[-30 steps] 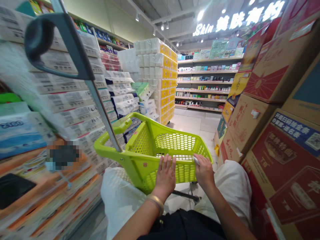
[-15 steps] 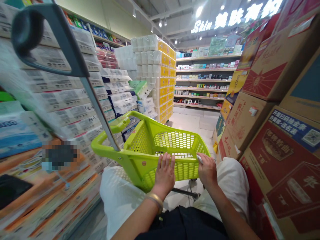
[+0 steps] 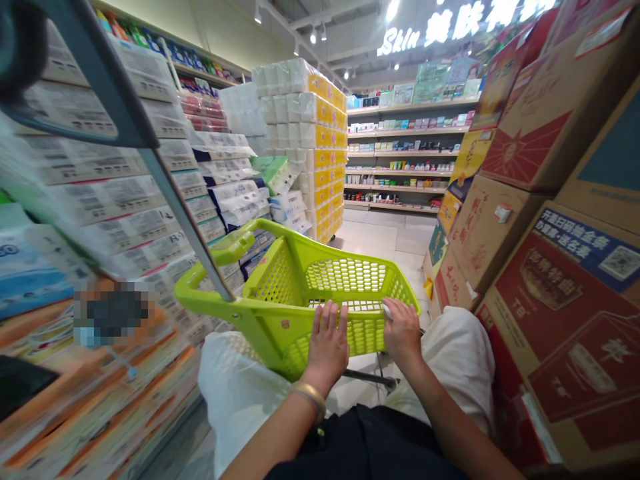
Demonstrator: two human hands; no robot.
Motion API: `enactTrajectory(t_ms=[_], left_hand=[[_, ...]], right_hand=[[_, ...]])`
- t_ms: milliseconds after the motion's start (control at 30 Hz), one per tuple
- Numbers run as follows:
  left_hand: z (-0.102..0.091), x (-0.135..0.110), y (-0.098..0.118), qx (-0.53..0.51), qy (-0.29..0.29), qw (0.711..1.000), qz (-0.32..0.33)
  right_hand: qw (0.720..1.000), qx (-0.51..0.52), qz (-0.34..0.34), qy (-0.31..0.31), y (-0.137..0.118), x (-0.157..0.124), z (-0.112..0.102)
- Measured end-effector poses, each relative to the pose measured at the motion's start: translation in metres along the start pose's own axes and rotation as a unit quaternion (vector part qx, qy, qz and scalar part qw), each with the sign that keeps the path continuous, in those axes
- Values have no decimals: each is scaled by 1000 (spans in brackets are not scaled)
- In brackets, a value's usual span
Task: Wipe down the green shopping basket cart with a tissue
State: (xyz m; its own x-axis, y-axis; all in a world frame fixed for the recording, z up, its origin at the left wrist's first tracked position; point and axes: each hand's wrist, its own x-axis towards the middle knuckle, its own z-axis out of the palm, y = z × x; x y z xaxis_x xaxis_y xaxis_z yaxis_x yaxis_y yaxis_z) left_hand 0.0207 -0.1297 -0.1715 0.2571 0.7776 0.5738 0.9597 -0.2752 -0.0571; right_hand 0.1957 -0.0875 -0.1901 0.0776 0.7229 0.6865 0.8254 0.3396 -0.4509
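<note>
A lime-green shopping cart basket (image 3: 350, 277) stands in front of my knees, with perforated sides. My left hand (image 3: 327, 340), a gold bangle at its wrist, lies flat on the near wall, fingertips at the rim and slightly spread. To the right, my right hand (image 3: 403, 330) is closed at the rim near the front corner. A small white wad, perhaps tissue or cloth, peeks out between its thumb and fingers. From the cart's handle end rises a metal pole (image 3: 183, 220) with a grey loop grip (image 3: 95, 73) at upper left.
Stacked cardboard cartons (image 3: 565, 280) line the right side. Packs of paper goods (image 3: 150, 153) pile up on the left, with a tall wrapped stack of rolls (image 3: 300, 147) beyond the cart. Shelves (image 3: 405, 133) cross the back, behind a tiled floor (image 3: 370, 233).
My right hand has shifted slightly left along the rim, fingers still closed. My left hand stays on the near wall. The view has moved a little, so the grey grip sits farther left.
</note>
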Motion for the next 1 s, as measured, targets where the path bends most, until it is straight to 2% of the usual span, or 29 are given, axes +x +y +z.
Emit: enactTrajectory(t_ms=[100,167,233,333,400,467,533,600,667,767,833,900,1000], left_hand=[[0,0,0,0,-1,1000,2],[0,0,-2,3,-2,1000,6],[0,-1,-3,8,-2,1000,11],[0,-1,-2,15,4,1000,11],[0,0,0,18,9,1000,7],[0,0,0,17,13,1000,3],[-1,1,0,16,13,1000,3],[-1,0,-1,16,9,1000,7],[-1,0,-2,17,6,1000,11],[1,0,-2,19,10,1000,12],[2,0,-1,19,14,1000,9],[2,0,0,18,16,1000,6],[1,1,0,13,12,1000,3]], right_hand=[[994,46,-85,-52,-20,-2,5],[988,65,-117,-71,-24,-4,6],[993,57,-92,-55,-16,-4,3],[1000,16,-6,-11,3,-1,-1],[1000,6,16,-1,3,1,-1],[999,30,-28,-24,-9,1,1],[990,69,-105,-69,-23,0,3],[980,91,-146,-98,-28,0,4],[987,76,-116,-82,-19,1,1],[999,19,-8,-25,4,5,-4],[1000,-2,28,-10,7,6,-4],[1000,10,-5,-27,-3,4,-2],[989,59,-112,-83,-24,0,3]])
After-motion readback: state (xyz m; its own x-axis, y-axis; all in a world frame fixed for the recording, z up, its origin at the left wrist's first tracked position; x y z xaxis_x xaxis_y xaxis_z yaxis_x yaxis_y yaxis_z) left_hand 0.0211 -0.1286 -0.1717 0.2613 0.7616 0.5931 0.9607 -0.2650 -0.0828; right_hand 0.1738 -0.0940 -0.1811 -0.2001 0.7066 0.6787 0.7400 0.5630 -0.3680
